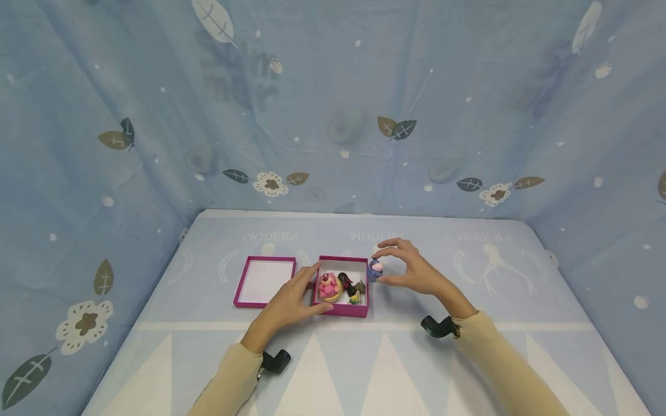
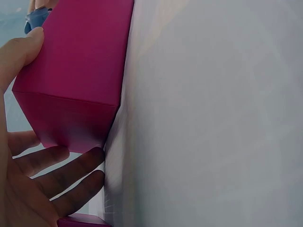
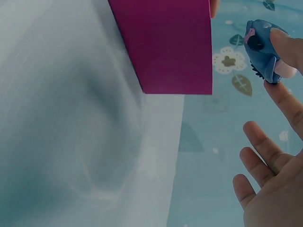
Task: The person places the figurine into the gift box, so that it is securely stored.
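Observation:
In the head view a magenta box (image 1: 340, 310) with a white inside stands uncovered on the table. My left hand (image 1: 293, 299) grips its left end, thumb on the front rim and fingers along the side. A pink bear figurine (image 1: 329, 286) lies in the box, beside a black-and-red figurine (image 1: 346, 284) and smaller green-and-yellow pieces (image 1: 355, 299). Just off the box's right wall, my right hand (image 1: 411, 270) pinches a small blue figurine (image 3: 262, 45) between thumb and index finger. The other fingers of that hand are spread, as the right wrist view shows.
A matching magenta-rimmed lid (image 1: 267, 282) lies to the left of the box, white inside up. The patterned table cover (image 1: 208, 358) carries white triangles toward the front. A blue curtain (image 1: 333, 104) with leaves and flowers hangs behind and at both sides.

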Motion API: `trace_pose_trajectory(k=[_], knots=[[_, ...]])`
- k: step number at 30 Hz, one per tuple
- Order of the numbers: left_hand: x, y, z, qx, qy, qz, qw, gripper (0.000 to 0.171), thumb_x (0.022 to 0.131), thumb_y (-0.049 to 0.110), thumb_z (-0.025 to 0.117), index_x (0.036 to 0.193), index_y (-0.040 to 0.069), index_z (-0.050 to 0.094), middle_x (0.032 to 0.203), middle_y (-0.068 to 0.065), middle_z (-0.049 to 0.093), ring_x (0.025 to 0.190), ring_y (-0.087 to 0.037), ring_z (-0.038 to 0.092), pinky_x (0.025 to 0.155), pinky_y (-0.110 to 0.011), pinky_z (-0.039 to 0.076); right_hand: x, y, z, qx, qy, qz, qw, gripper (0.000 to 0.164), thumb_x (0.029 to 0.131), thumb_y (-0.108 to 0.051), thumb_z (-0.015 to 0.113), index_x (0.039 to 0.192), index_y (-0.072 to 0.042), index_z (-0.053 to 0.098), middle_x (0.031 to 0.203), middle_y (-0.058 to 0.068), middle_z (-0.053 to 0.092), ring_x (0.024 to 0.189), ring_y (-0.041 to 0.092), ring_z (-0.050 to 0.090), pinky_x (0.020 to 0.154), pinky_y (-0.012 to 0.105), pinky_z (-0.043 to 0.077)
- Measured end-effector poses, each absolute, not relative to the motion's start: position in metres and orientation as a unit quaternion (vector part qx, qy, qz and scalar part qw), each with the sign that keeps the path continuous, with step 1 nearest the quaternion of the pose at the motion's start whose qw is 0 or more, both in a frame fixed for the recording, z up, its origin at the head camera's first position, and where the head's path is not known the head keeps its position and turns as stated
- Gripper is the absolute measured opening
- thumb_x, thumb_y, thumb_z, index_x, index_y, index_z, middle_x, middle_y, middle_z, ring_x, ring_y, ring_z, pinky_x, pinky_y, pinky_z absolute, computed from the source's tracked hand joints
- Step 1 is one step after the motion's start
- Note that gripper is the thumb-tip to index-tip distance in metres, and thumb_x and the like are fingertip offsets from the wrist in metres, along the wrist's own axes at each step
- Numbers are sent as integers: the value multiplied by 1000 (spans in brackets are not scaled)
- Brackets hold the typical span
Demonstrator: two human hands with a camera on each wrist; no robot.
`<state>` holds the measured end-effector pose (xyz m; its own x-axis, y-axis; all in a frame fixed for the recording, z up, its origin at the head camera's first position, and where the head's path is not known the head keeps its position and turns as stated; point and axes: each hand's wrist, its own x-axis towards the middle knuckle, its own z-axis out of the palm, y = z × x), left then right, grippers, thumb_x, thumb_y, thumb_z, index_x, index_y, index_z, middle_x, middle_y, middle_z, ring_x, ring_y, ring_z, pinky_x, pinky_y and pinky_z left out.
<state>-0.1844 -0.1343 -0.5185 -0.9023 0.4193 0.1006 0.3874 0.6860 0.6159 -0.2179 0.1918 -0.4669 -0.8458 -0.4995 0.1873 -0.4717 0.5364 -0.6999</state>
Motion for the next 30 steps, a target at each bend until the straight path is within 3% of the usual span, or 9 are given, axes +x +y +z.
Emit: trace_pose_trajectory(k=[4,11,19,30], knots=[[-185,-134,-518,215,918,332,31,102,75,63,74,156,23,25,154,-9,40,136,-32,46,108,-58,40,-219,184,-467,-284,874,-394,22,43,79,-30,83,119,-27,66,140,9,49,134,32,35,107,70,26],[-185,-134,-517,213,917,335,32,102,75,64,73,156,23,26,152,-7,42,134,-30,48,107,-57,41,-220,170,-465,-311,864,-395,25,46,79,-31,83,121,-22,67,140,11,48,135,33,35,107,70,27],[-185,-135,-518,219,915,338,27,103,75,63,74,156,22,26,150,-4,44,130,-28,52,106,-56,43,-220,151,-474,-339,851,-399,36,46,78,-30,83,121,-21,67,141,14,48,134,33,35,107,67,20],[-186,-136,-517,223,914,337,30,102,76,64,73,156,22,25,150,-5,44,132,-30,51,106,-57,43,-218,127,-485,-378,843,-382,27,46,73,-27,87,117,-23,70,140,14,49,131,31,38,101,56,22]])
